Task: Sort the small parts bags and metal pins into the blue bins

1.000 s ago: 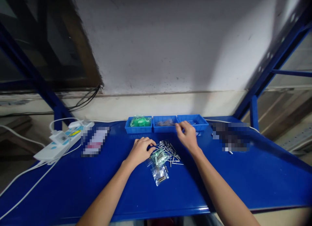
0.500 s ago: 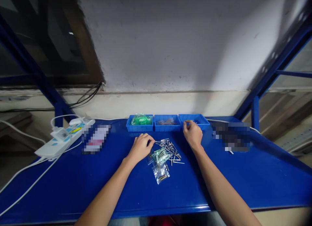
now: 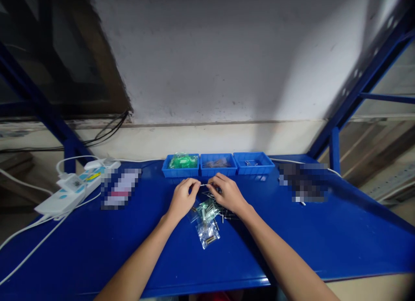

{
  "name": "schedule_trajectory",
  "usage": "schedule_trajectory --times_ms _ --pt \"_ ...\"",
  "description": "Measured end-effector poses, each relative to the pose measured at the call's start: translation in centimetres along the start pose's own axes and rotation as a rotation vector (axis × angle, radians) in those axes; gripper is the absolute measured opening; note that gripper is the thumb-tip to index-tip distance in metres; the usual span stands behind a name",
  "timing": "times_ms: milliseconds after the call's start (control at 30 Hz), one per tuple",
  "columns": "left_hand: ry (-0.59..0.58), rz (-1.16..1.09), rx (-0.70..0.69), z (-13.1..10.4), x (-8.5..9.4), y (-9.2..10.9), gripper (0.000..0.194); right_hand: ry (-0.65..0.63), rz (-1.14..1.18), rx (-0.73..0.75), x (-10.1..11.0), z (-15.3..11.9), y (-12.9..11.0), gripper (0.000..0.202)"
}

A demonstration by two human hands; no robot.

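Pinched between the thumb and fingers of my left hand [image 3: 184, 195] is the left end of a thin metal blind rivet [image 3: 203, 185]. My right hand [image 3: 228, 192] has closed its fingertips at the rivet's other end, so the rivet bridges the small gap between both hands. Below lies a pile of loose blind rivets [image 3: 223, 215], partly covered by my right hand. Small clear bags with greenish contents [image 3: 207, 210] overlap the pile. Nearer me is a clear bag [image 3: 207, 235] with brass-coloured pieces inside.
Behind my hands stand three blue bins: one with green packets [image 3: 183, 161], one with brownish bagged pieces [image 3: 218, 162], one with a few rivets [image 3: 251, 164]. A white power strip [image 3: 76, 188] with cables is at left. Blurred items lie on both sides of the blue table [image 3: 155, 262].
My right hand has left the right bin and come down left to the rivet at my left hand. A few rivets now show in that bin. The view has shifted slightly.
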State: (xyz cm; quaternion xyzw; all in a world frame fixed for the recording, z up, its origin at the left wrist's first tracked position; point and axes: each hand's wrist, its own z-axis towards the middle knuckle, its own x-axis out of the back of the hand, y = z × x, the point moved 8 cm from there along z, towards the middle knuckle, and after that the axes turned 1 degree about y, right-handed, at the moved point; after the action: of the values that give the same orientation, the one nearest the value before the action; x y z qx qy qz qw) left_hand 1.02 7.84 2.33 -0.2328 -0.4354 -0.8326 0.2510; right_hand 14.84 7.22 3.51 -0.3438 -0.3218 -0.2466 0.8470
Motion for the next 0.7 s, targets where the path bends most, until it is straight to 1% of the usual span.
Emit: schedule_trajectory --times_ms 67,167,333,433,467,567,633,700 --pt "0.014 -0.028 -0.033 0.0 0.2 0.3 0.018 0.012 0.001 -0.018 0.1 0.0 0.0 0.018" --pt "-0.012 0.001 -0.089 0.0 0.2 0.9 0.014 0.003 0.039 -0.021 -0.1 0.0 -0.3 0.022" --pt "-0.006 0.036 -0.078 0.2 0.4 0.7 0.023 0.024 0.076 -0.032 -0.3 -0.1 -0.3 0.017" --pt "-0.032 0.024 -0.059 0.1 0.2 0.4 0.031 0.04 0.065 -0.021 -0.1 -0.1 -0.3 0.015" --pt "-0.036 0.008 -0.044 0.0 0.1 0.2 0.03 0.043 0.064 -0.021 0.0 -0.2 -0.2 0.015" --pt "-0.012 -0.066 0.0 -0.3 0.3 -0.2 0.019 0.061 0.072 -0.049 0.3 -0.3 0.0 0.018" --pt "-0.011 -0.083 -0.01 -0.4 0.3 -0.1 0.018 0.078 0.088 -0.084 0.6 -0.4 0.3 0.02" --pt "-0.038 -0.056 -0.04 -0.4 0.2 0.2 0.015 0.074 0.116 -0.112 0.7 -0.4 0.6 0.02"
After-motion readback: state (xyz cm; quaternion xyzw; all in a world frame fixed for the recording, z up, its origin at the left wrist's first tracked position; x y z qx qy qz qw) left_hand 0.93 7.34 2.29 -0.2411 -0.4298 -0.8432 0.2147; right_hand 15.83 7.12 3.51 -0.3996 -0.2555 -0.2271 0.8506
